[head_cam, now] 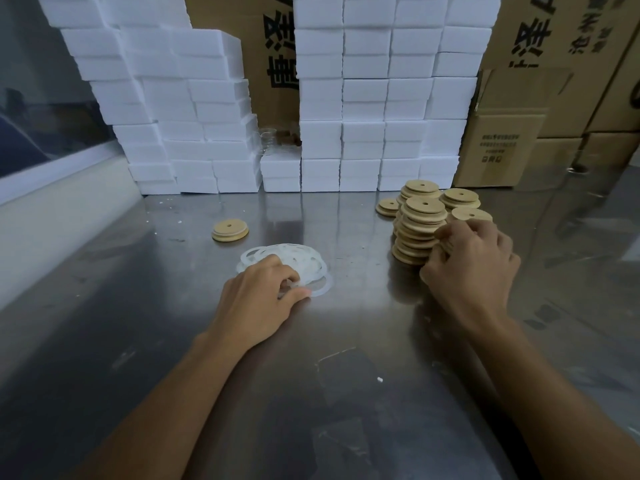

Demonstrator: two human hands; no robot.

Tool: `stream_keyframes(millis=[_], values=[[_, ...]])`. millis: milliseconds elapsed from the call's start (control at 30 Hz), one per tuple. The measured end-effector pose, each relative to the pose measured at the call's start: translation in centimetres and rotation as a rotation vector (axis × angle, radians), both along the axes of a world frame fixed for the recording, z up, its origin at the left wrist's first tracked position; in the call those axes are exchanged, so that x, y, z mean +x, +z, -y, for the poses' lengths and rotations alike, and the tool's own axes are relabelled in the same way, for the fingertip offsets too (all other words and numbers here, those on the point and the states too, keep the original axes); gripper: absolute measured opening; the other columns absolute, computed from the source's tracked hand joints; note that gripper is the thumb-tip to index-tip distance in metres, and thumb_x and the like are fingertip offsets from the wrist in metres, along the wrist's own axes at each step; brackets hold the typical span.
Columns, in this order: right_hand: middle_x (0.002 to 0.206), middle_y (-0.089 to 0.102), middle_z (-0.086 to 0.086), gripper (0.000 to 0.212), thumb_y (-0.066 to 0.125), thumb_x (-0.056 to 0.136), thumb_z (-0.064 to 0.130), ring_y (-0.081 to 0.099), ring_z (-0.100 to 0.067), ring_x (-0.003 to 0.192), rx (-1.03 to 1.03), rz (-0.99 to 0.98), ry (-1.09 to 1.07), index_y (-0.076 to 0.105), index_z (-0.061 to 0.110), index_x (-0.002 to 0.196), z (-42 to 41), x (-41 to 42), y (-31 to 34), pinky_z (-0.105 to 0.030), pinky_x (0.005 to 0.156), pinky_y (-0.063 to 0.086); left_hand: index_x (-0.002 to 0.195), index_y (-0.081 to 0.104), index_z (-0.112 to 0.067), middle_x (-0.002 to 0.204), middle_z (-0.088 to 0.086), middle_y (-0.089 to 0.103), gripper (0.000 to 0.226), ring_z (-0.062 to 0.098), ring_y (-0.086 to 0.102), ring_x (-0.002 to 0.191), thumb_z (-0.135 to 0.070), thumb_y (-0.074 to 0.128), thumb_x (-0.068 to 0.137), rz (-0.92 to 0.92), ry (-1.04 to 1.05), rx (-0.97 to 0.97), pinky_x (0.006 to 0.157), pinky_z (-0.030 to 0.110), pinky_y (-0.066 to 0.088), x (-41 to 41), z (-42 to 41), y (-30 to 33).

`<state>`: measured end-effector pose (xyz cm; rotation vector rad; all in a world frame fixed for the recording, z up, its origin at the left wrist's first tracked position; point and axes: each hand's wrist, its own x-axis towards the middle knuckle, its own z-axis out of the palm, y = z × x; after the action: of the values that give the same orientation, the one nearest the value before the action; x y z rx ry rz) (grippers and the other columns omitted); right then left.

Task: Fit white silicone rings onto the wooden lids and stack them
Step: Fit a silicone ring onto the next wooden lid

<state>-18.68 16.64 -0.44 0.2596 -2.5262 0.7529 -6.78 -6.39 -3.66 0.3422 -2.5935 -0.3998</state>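
Note:
A flat pile of white silicone rings (294, 259) lies mid-table. My left hand (261, 299) rests at its near edge, thumb and fingers pinching one ring. Stacks of round wooden lids (420, 223), each with a centre hole, stand to the right; the nearest stack leans. My right hand (471, 268) is curled against the side of that stack, its fingers around lids at mid-height. One single lid (230, 230) lies alone behind the rings, to the left.
The steel table (346, 341) is backed by a wall of white boxes (363, 109). Brown cartons (519, 133) stand at the back right. A glass jar (268, 142) sits in the gap between box columns. A window ledge runs along the left.

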Motion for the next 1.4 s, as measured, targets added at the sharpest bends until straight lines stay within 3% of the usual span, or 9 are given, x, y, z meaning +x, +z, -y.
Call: stream_keyframes(millis=[167,333,433,567,700,833,1067,1300,1400], values=[[0.127,0.057,-0.013,0.031,0.056,0.093,0.013,0.048,-0.038,0.114,-0.142,-0.206,0.112,0.062,0.015,0.123,0.2,-0.1,0.2,-0.044,0.093,0.036,0.099,0.075,-0.025,0.103,-0.007,0.064,0.015,0.016,0.057,0.094,-0.034,0.067,0.091,-0.005,-0.004,0.052,0.074,0.03,0.041,0.0,-0.1,0.2],[0.101,0.06,0.006,0.032,0.058,0.094,0.006,0.047,0.002,0.086,-0.44,-0.303,0.42,0.056,0.008,0.126,1.7,1.1,0.2,-0.004,0.074,0.034,0.09,0.073,-0.02,0.102,-0.005,0.062,0.016,0.02,0.058,0.093,-0.021,0.058,0.096,-0.021,-0.014,0.029,0.076,0.037,0.048,0.1,-0.1,0.2],[0.088,0.062,0.009,0.02,0.061,0.095,0.012,0.057,-0.003,0.074,-0.523,-0.264,0.528,0.058,0.015,0.115,2.5,1.8,0.0,-0.005,0.066,0.041,0.089,0.063,-0.015,0.101,-0.004,0.056,0.012,0.02,0.054,0.088,-0.017,0.054,0.096,-0.083,0.013,0.032,0.072,0.037,0.045,0.1,-0.3,0.3],[0.083,0.064,0.005,0.017,0.061,0.096,0.01,0.071,-0.02,0.057,-0.827,0.13,0.674,0.058,0.024,0.106,3.3,2.6,0.0,-0.024,0.05,0.054,0.086,0.053,-0.014,0.084,-0.004,0.056,0.012,0.023,0.052,0.073,-0.01,0.05,0.097,-0.25,0.014,0.044,0.061,0.036,0.039,0.2,-0.6,0.8],[0.089,0.077,-0.005,0.025,0.067,0.084,-0.006,0.074,-0.023,0.088,-1.1,0.659,0.64,0.071,0.01,0.102,4.1,3.0,-0.8,-0.024,0.073,0.059,0.081,0.054,-0.016,0.071,-0.01,0.056,0.023,0.013,0.055,0.069,0.002,0.051,0.095,-0.471,-0.068,0.264,0.063,0.02,0.042,0.5,-1.8,2.0],[0.102,0.074,-0.011,0.018,0.068,0.086,0.015,0.07,-0.026,0.1,-1.274,0.837,0.609,0.073,0.004,0.099,5.0,3.3,-1.3,-0.031,0.081,0.056,0.077,0.056,-0.019,0.062,-0.008,0.058,0.026,0.005,0.052,0.053,-0.003,0.052,0.097,-0.513,-0.132,0.657,0.055,0.017,0.044,0.3,-3.1,3.0],[0.099,0.075,-0.015,0.021,0.058,0.09,-0.004,0.071,-0.024,0.098,-1.057,0.88,0.651,0.074,0.001,0.102,5.2,4.5,-1.4,-0.034,0.091,0.056,0.082,0.061,-0.016,0.07,-0.001,0.063,0.021,0.01,0.047,0.042,-0.012,0.051,0.1,-0.377,-0.216,1.053,0.039,0.017,0.037,0.5,-4.3,2.9],[0.09,0.077,-0.01,0.05,0.06,0.088,0.055,0.073,-0.023,0.091,-0.954,0.809,0.747,0.078,0.009,0.091,6.0,5.1,-1.8,-0.04,0.085,0.057,0.09,0.06,-0.014,0.055,0.002,0.057,0.014,0.012,0.051,0.041,-0.02,0.053,0.1,-0.305,-0.12,0.915,0.039,0.02,0.04,-0.1,-4.8,1.8],[0.07,0.072,0.008,0.028,0.063,0.095,0.033,0.065,-0.001,0.068,-0.801,0.522,0.753,0.075,0.016,0.075,6.2,5.5,-2.5,-0.021,0.066,0.05,0.083,0.06,-0.02,0.064,-0.005,0.059,0.015,0.01,0.053,0.054,-0.02,0.057,0.097,-0.315,-0.062,0.828,0.05,0.023,0.042,-0.5,-4.8,1.3]])
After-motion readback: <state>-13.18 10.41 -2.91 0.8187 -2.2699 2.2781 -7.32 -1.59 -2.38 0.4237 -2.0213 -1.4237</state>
